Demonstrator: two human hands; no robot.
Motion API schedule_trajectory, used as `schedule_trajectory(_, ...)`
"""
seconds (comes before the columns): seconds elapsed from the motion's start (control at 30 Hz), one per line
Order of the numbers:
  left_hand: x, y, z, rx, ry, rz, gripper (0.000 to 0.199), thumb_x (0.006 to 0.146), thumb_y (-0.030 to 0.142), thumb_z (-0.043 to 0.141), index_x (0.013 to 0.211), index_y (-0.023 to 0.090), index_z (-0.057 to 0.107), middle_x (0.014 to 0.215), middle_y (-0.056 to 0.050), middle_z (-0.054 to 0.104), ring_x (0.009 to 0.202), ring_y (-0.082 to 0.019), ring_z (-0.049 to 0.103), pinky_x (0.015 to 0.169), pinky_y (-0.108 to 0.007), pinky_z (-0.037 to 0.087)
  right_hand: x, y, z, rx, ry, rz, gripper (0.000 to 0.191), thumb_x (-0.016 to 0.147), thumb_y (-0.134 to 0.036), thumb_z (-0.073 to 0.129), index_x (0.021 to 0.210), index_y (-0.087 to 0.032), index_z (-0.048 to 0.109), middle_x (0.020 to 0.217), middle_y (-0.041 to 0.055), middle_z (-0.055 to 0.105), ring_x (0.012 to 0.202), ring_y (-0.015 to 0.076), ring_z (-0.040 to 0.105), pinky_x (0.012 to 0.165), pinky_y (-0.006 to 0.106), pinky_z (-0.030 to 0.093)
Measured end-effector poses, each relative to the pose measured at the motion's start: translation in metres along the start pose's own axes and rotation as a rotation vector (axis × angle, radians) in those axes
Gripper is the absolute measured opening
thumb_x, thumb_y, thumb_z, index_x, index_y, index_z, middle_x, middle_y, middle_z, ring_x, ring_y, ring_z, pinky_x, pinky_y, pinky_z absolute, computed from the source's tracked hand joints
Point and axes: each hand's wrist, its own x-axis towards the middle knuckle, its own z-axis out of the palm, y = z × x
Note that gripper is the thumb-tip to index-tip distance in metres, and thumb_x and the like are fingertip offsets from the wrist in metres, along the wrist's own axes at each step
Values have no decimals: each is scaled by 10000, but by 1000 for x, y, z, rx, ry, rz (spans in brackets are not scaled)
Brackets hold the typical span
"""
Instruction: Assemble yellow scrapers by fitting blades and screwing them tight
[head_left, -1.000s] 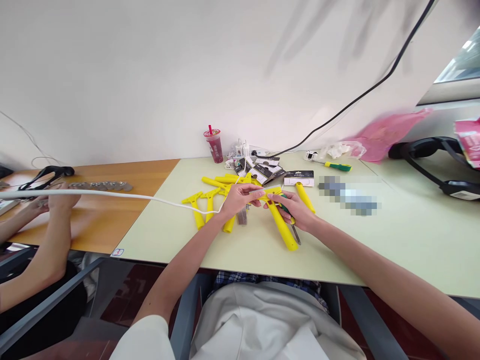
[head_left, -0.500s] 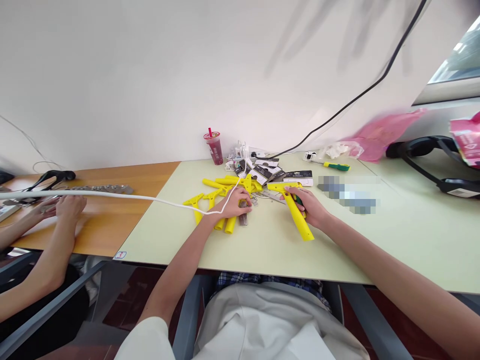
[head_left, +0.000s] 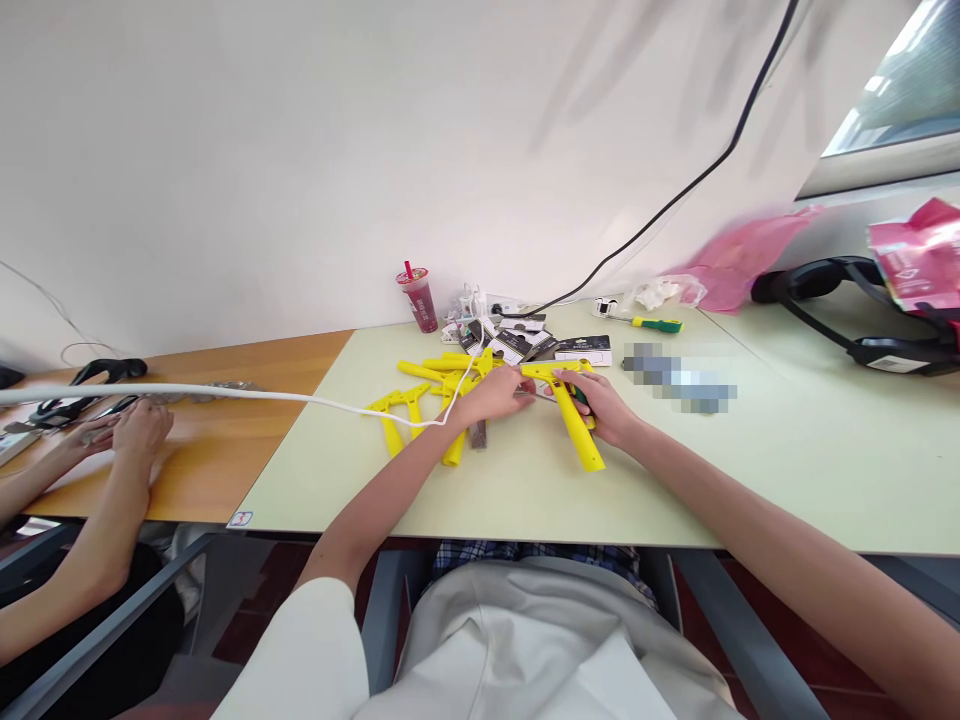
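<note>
My right hand [head_left: 606,408] is closed around a yellow T-shaped scraper handle [head_left: 579,428], its wide head toward the wall and its grip slanting toward me. A dark green and yellow screwdriver handle [head_left: 579,396] shows in the same hand. Just left of the scraper's head is my left hand [head_left: 496,392], fingers bent together; whatever they pinch is too small to make out. Several more yellow scraper handles [head_left: 391,434] lie in a pile to the left, partly behind my left forearm. A small dark flat piece [head_left: 478,434] rests on the table below my left hand.
Black-and-white cards [head_left: 513,345] lie behind the pile, near a red drink cup [head_left: 421,302] and a power strip [head_left: 504,306]. A white cable [head_left: 330,402] crosses over my left forearm. Rightward are another screwdriver [head_left: 660,325] and a black headset [head_left: 862,340]. A co-worker's hands [head_left: 139,425] are at far left.
My left hand has left the small dark piece and moved right and away from me, up to the scraper's head. My right hand keeps its hold on the scraper handle. The view has shifted slightly.
</note>
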Motion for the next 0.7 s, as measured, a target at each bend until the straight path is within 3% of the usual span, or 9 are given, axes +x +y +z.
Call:
schedule_trajectory(0.13, 10, -2, 3, -25, -61, 1, 100, 1019, 216, 712, 1004, 203, 810, 1029, -65, 835, 971, -241, 766, 985, -372, 604, 2, 2, -2, 5, -1, -4, 399, 861, -483, 939, 833, -211, 648, 496, -71, 469, 420, 66, 271, 345, 197, 280)
schedule_trajectory(0.27, 7, -4, 9, 33, -12, 11, 135, 1051, 223, 670, 967, 217, 775, 1090, -99, 813, 1119, -295, 743, 1109, -465, 570, 2, 3, -1, 15, -14, -1, 399, 845, -472, 946, 840, -218, 638, 509, -57, 514, 422, 65, 267, 347, 198, 289)
schedule_trajectory(0.4, -3, -10, 11, 65, 165, -69, 141, 1056, 250, 694, 922, 212, 710, 1060, -120, 768, 1117, -318, 722, 1096, -487, 569, 2, 2, 2, 22, -30, 4, 379, 838, -463, 945, 854, -205, 669, 609, 1, 646, 442, 57, 279, 334, 189, 261)
schedule_trajectory(0.5, -16, -16, 6, 19, 267, -128, 126, 1122, 272, 607, 1046, 215, 689, 1105, -105, 767, 1053, -272, 725, 1008, -432, 596, 1, 1, 2, 21, -32, 6, 371, 832, -454, 950, 882, -192, 692, 748, 44, 750, 456, 42, 275, 330, 181, 263)
schedule_trajectory(0.63, -33, -14, 1, -156, 536, -111, 170, 1175, 361, 558, 1097, 240, 649, 1153, -79, 752, 1069, -231, 711, 998, -384, 593, -1, 1, 3, 4, -42, 25, 387, 824, -453, 972, 873, -196, 687, 661, 8, 690, 451, 43, 261, 328, 176, 285)
schedule_trajectory(0.7, -39, -7, 1, -165, 604, -45, 184, 1183, 379, 554, 1093, 245, 641, 1185, -90, 732, 1130, -237, 698, 1048, -390, 582, -3, 1, 4, -10, -56, 35, 376, 832, -453, 973, 883, -189, 711, 587, -23, 614, 444, 48, 257, 316, 173, 244)
